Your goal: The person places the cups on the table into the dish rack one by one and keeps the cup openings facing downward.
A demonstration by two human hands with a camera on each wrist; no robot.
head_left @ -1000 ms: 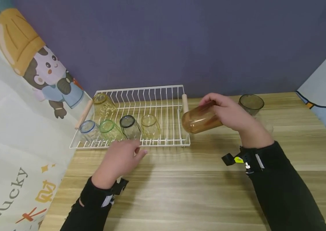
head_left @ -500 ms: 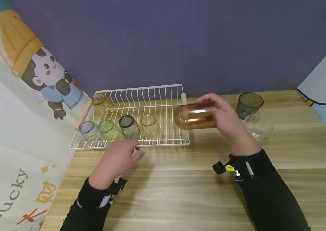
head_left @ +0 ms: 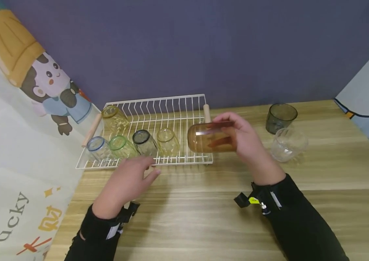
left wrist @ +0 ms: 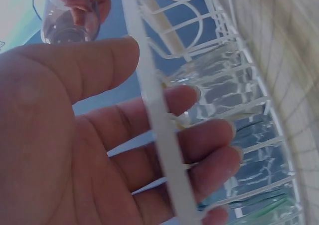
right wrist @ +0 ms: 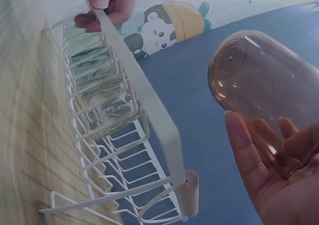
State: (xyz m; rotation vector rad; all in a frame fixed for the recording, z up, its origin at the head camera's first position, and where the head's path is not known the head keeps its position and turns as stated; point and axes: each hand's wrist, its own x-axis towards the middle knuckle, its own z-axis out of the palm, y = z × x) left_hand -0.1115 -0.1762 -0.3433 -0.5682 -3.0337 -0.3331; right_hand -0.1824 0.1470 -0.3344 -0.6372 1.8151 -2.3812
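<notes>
Head view: right of centre, the right hand (head_left: 247, 140) grips the amber glass (head_left: 202, 140), whose long axis lies nearly level, base pointing left across the right end of the rack (head_left: 184, 164); the left hand (head_left: 126, 178), lower left, farther from the glass, holds the rack's front.

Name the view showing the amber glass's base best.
The right wrist view: the amber glass appears large, its round base plainly showing. The head view shows it side-on in the right hand; the left wrist view shows it small, cropped by the top edge.
</notes>
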